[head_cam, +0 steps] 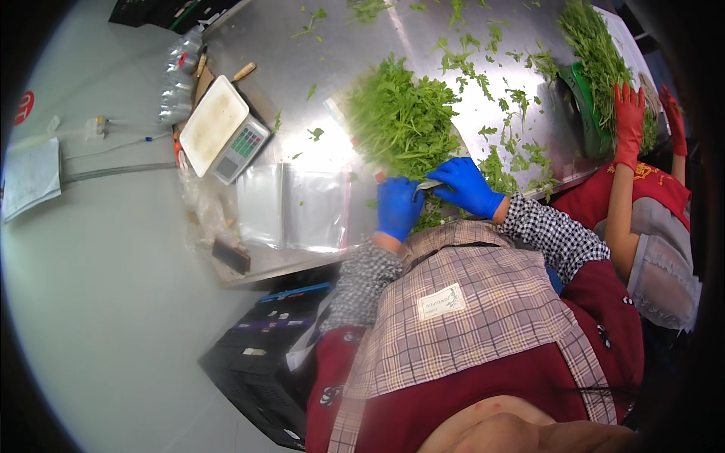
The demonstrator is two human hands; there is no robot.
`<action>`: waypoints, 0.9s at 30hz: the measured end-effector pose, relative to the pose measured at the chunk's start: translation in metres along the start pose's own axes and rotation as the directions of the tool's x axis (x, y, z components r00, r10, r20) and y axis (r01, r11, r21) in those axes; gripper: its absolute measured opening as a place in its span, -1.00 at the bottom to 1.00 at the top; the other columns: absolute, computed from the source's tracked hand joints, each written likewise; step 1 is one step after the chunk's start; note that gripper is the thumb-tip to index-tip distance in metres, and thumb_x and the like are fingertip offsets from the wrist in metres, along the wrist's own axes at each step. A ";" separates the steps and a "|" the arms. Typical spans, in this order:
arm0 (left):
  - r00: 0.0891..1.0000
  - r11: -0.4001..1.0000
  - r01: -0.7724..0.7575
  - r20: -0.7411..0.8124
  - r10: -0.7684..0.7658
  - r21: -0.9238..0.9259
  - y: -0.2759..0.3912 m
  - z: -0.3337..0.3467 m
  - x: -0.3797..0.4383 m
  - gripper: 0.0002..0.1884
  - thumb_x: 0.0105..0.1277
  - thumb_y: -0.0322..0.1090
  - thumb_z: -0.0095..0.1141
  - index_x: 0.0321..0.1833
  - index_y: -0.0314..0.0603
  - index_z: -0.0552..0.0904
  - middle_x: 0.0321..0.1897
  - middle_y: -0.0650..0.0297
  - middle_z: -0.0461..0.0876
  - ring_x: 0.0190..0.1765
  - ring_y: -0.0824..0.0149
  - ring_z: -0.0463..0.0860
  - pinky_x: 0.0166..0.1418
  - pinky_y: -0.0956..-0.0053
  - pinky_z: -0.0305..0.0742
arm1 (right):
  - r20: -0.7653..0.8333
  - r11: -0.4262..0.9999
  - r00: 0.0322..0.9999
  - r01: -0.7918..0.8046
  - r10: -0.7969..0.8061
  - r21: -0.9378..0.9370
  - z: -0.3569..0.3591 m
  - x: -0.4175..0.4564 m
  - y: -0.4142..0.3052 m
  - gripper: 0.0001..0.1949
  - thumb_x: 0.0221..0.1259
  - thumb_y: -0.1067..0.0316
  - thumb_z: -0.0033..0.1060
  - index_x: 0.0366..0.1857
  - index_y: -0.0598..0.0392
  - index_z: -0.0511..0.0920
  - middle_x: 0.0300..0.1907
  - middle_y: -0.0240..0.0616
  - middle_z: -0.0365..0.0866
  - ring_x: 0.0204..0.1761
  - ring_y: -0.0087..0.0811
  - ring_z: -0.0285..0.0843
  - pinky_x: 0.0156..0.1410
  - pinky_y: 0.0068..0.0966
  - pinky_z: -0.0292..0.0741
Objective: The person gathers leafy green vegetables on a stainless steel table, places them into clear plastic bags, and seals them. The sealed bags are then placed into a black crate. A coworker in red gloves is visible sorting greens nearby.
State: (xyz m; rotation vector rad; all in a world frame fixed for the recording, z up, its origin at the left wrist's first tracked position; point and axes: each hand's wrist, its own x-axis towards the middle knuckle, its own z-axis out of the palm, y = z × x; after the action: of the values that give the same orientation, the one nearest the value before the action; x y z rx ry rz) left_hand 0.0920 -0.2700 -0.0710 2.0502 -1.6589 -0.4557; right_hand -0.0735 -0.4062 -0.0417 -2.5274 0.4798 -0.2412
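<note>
A large bunch of leafy greens (405, 116) with jagged leaves lies on the steel table (317, 42) just beyond my hands. Blurred leaves show on its left side. My left hand (399, 206), in a blue glove, has its fingers curled at the near end of the bunch. Beside it my right hand (470, 187), gloved alike, pinches a small greyish strip (429, 184). The strip reaches to my left fingertips, and I cannot tell what it is. Part of a pale sheet shows under the greens.
Left of the greens are a digital scale (226, 133), clear plastic bags (314, 206) and a dark phone-like object (231, 256). Loose leaves (515, 102) are scattered rightward. At right, a co-worker's red-gloved hand (628, 122) touches greens over a green container (589, 110). Black crates (266, 351) stand below.
</note>
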 end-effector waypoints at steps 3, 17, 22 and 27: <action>0.992 0.986 0.126 0.014 -0.126 -0.112 -0.001 -0.019 0.005 -0.87 0.17 -0.32 0.28 -0.25 -0.12 0.72 -0.29 0.13 0.64 -0.09 0.02 0.61 0.05 0.09 0.41 | -0.118 0.996 0.992 0.042 -0.052 -0.080 -0.001 0.003 0.004 -0.80 0.22 0.17 0.33 -0.14 -0.07 0.72 -0.06 -0.31 0.69 0.04 -0.25 0.55 0.13 -0.25 0.40; 0.919 0.972 0.100 -0.355 -0.173 -0.213 -0.030 -0.083 0.101 -0.26 0.24 -0.08 0.38 0.46 -0.22 0.46 0.47 -0.11 0.38 0.48 -0.17 0.37 0.53 0.04 0.26 | 0.182 0.896 0.918 0.387 -0.353 -0.219 -0.065 0.128 0.010 -0.85 0.14 0.38 0.28 -0.21 0.02 0.69 0.35 -0.21 0.51 0.43 -0.11 0.38 0.37 -0.13 0.39; 0.990 0.984 0.135 -0.020 -0.138 -0.116 -0.137 -0.006 0.177 -0.16 0.21 0.08 0.39 0.47 -0.27 0.44 0.40 -0.11 0.48 0.41 -0.14 0.47 0.47 0.08 0.38 | 0.219 0.847 0.879 0.471 -0.424 -0.247 -0.056 0.125 0.021 -0.77 0.22 0.30 0.23 -0.09 0.09 0.67 0.24 -0.15 0.60 0.32 -0.12 0.50 0.33 -0.16 0.46; 0.990 0.972 -0.027 0.130 0.059 -0.234 -0.141 0.005 0.150 -0.27 0.19 -0.07 0.32 0.42 -0.24 0.50 0.30 -0.08 0.59 0.28 -0.05 0.60 0.41 0.13 0.46 | 0.069 0.942 0.957 0.289 -0.282 -0.168 -0.065 0.143 0.006 -0.79 0.29 0.30 0.22 -0.07 0.08 0.65 0.34 -0.16 0.53 0.41 -0.08 0.39 0.43 -0.09 0.37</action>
State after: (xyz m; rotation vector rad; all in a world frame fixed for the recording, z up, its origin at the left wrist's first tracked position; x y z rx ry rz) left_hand 0.2385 -0.3935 -0.1470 1.8445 -1.6380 -0.7522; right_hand 0.0395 -0.4974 0.0191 -2.7674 0.1175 -0.2594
